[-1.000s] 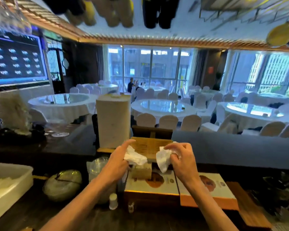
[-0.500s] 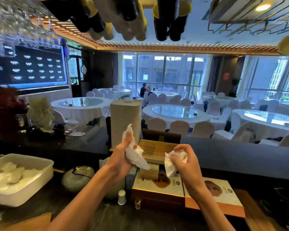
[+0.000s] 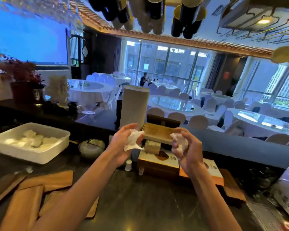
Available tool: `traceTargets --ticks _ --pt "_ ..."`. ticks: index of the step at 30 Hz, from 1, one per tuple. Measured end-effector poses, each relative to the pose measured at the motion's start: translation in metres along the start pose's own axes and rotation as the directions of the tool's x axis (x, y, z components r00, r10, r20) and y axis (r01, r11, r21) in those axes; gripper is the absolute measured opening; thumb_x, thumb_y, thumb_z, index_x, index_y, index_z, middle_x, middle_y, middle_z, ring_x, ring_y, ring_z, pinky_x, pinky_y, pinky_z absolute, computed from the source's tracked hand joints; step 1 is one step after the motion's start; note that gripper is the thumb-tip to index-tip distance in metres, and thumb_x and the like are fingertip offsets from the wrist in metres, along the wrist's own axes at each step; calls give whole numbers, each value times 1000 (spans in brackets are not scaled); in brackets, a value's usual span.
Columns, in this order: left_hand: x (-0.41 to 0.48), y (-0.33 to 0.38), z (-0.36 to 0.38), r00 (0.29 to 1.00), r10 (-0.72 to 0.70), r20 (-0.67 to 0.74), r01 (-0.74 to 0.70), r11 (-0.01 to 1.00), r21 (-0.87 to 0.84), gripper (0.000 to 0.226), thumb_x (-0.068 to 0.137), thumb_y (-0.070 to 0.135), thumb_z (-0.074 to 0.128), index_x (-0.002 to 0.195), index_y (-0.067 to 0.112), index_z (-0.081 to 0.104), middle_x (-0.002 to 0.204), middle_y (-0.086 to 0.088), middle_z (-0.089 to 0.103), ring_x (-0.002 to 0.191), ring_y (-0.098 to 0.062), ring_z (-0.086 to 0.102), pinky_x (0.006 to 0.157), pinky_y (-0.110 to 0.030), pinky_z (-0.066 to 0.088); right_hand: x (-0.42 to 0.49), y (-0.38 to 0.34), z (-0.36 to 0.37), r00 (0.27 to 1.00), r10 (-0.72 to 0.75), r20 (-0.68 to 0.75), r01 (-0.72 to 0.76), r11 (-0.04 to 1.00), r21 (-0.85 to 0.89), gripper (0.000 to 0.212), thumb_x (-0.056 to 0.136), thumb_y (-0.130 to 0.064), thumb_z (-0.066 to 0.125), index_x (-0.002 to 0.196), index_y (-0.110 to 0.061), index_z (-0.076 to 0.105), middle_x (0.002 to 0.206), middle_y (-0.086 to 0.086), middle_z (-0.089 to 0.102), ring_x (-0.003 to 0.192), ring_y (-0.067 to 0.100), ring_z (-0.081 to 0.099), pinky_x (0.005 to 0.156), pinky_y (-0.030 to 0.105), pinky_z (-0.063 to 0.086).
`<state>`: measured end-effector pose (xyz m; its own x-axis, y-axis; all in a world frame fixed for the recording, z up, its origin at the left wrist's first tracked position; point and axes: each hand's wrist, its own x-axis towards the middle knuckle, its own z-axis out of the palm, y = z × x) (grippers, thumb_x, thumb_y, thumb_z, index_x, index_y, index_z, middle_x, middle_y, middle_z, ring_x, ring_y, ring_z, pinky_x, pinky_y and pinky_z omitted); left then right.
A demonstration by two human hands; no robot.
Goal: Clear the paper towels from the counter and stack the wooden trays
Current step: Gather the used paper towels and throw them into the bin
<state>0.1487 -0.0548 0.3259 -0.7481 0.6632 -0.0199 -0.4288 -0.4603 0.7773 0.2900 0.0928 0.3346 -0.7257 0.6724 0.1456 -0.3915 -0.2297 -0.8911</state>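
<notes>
**Head view.** Both bare forearms reach forward from the lower edge. The hands are raised above the tabletop (image 3: pixel 148 205) and roughly level with each other.

- **Left hand:** The left hand (image 3: pixel 122 145) is turned palm inward. Its fingers curl round a crumpled paper towel (image 3: pixel 133 141), and a loose corner of the towel hangs below the palm.
- **Right hand:** The right hand (image 3: pixel 190 152) faces the left, palm inward. Its fingers and thumb grip a second paper towel (image 3: pixel 178 145), which is balled more tightly.
- **Between the hands:** The two hands are apart. A slatted bamboo box (image 3: pixel 158 132) shows between them, farther back. Neither towel touches the tabletop.
- **Trays:** The wooden trays (image 3: pixel 45 181) lie flat at the near left of the tabletop, loosely overlapping. Their edges are blurred and their number cannot be told.
- **Surroundings:** Behind the trays stands a white tub (image 3: pixel 32 155) holding white crumpled pieces. An upright paper roll (image 3: pixel 134 105) stands behind the left hand. Printed cartons (image 3: pixel 157 161) lie below the hands, with a small white bottle (image 3: pixel 128 165) just beside them.
</notes>
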Motion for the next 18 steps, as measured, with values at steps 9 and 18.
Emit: traceTargets --ticks 9,18 --pt "-121 4 -83 988 -141 68 139 990 34 36 82 -4 38 55 13 56 61 -5 49 49 -14 49 40 -22 38 -143 51 68 990 141 -15 -142 989 -52 33 88 -15 33 58 -22 44 52 -5 31 39 8 24 32 18 15" --pt "-210 14 -160 957 -289 18 289 957 -1 31 68 0 39 96 7 49 84 -12 48 73 -25 49 69 -37 41 -229 103 99 922 355 157 -365 930 44 36 78 13 30 100 -10 47 88 11 46 76 21 53 71 34 45"
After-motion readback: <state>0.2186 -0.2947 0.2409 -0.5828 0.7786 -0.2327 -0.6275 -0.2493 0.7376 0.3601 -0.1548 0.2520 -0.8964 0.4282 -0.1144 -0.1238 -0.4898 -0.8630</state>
